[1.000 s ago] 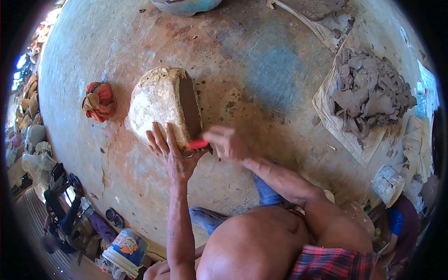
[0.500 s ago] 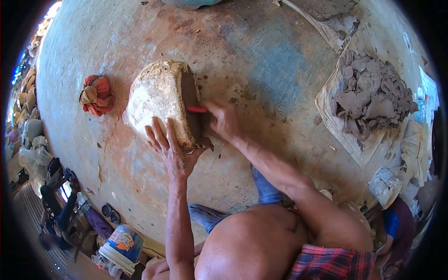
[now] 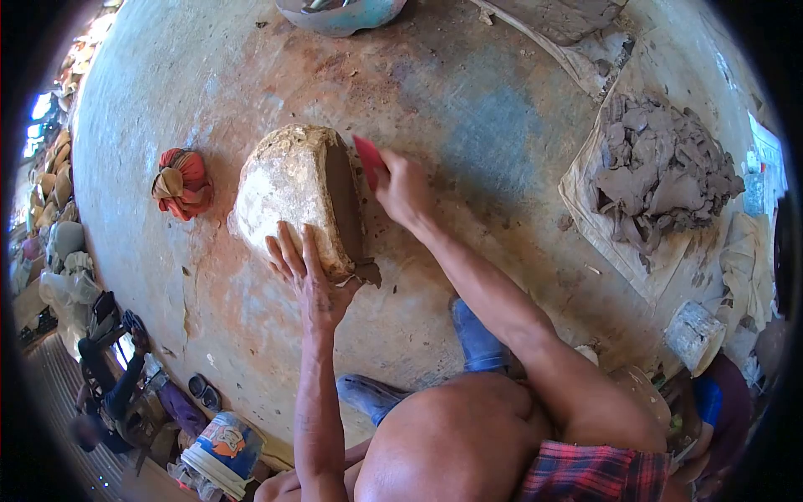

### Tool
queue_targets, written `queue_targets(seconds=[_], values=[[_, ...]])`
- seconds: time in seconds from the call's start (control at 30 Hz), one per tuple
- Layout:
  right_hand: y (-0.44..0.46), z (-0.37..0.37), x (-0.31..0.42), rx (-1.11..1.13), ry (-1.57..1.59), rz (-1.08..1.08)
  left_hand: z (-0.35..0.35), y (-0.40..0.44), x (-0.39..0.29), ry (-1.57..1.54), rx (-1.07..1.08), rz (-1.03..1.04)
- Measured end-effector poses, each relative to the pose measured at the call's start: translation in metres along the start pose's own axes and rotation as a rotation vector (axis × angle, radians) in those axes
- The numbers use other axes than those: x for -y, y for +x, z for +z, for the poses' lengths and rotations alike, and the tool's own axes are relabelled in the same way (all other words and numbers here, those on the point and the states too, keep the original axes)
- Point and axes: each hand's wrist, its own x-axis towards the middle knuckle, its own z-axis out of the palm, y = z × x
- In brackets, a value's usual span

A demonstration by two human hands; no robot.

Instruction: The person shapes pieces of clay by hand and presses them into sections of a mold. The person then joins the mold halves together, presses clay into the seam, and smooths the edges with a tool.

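A whitish, crusty plaster mould point(image 3: 280, 184) is tipped on its side on the floor, its open face turned right. Dark grey clay point(image 3: 345, 197) lines that open side, with a loose flap hanging at the near corner of the rim. My left hand point(image 3: 311, 276) grips the mould's near end, fingers laid over the outer wall and thumb by the rim. Between the closed fingers of my right hand point(image 3: 406, 192) is a flat red scraper point(image 3: 368, 161). It is just right of the open face, apparently off the clay.
Left of the mould lies a red and tan cloth bundle point(image 3: 181, 186). A heap of grey clay point(image 3: 661, 171) rests on a cloth point(image 3: 585, 217) at right. Beyond is a bluish bowl point(image 3: 347, 21). Buckets point(image 3: 222, 448) and other people point(image 3: 109, 393) are near the edges.
My right hand has moved away from the mould's open side, up and slightly right, and the scraper's broad face now shows. My left hand keeps its hold. The whole view has shifted slightly.
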Motion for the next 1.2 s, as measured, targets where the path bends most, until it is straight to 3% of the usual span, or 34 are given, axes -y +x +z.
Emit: queue_targets(seconds=[0.17, 0.33, 0.4, 0.53, 0.6, 0.7, 0.83, 0.9, 1.03, 1.2], values=[[0.043, 0.017, 0.026, -0.116, 0.142, -0.089, 0.0, -0.001, 0.001, -0.016, -0.014, 0.012], [0.0, 0.005, 0.043, -0.078, 0.28, -0.272, 0.003, -0.001, 0.003, -0.007, -0.014, 0.015], [-0.03, -0.003, 0.034, 0.006, 0.184, -0.414, 0.004, -0.002, 0.003, -0.015, -0.021, 0.019], [-0.091, -0.024, 0.027, 0.12, 0.114, -0.47, 0.01, -0.002, 0.004, -0.058, -0.074, 0.039], [-0.114, -0.035, 0.022, 0.384, 0.105, -0.454, 0.012, -0.001, 0.006, -0.093, -0.108, 0.054], [-0.107, -0.051, 0.016, 0.456, 0.09, -0.53, 0.011, -0.001, 0.006, -0.065, -0.101, 0.067], [-0.02, -0.022, 0.015, -0.044, 0.112, -0.299, 0.004, -0.002, 0.0, -0.027, -0.041, 0.002], [0.029, -0.005, 0.012, -0.081, 0.136, -0.275, 0.005, -0.001, -0.001, 0.003, -0.028, -0.002], [0.027, 0.013, -0.005, -0.077, 0.147, -0.398, 0.005, 0.0, 0.001, 0.003, -0.06, 0.021], [-0.088, -0.01, 0.002, 0.207, 0.204, -0.226, 0.009, -0.003, 0.003, 0.004, -0.061, 0.033]])
